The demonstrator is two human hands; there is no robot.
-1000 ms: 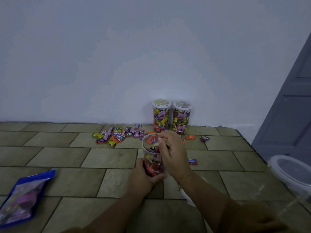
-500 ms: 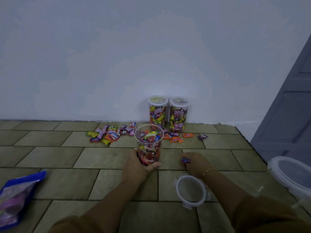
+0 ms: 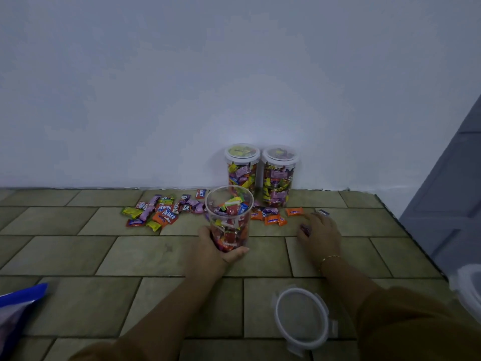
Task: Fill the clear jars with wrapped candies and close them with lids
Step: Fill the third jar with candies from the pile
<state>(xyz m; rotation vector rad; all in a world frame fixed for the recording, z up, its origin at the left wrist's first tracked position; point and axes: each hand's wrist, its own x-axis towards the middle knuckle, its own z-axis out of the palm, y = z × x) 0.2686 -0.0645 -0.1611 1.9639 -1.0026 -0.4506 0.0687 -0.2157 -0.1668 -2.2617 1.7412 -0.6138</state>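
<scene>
My left hand (image 3: 212, 246) grips the base of a clear open jar (image 3: 229, 217), roughly half full of wrapped candies, standing on the tiled floor. To its right my right hand (image 3: 318, 234) rests low on the floor, fingers curled on a small purple candy (image 3: 304, 228). Loose wrapped candies (image 3: 161, 213) lie scattered left of the jar, and orange ones (image 3: 273, 218) lie between the jar and my right hand. A clear round lid (image 3: 302, 317) lies on the floor near me.
Two filled, lidded jars (image 3: 242, 168) (image 3: 279, 175) stand against the white wall. A blue candy bag (image 3: 15, 311) lies at the lower left. Another clear lidded container (image 3: 468, 287) sits at the right edge, below a grey door (image 3: 453, 194).
My right hand left the jar's mouth, dropped to the floor and slid right toward the loose candies, picking up a purple one. The jar stays held by my left hand.
</scene>
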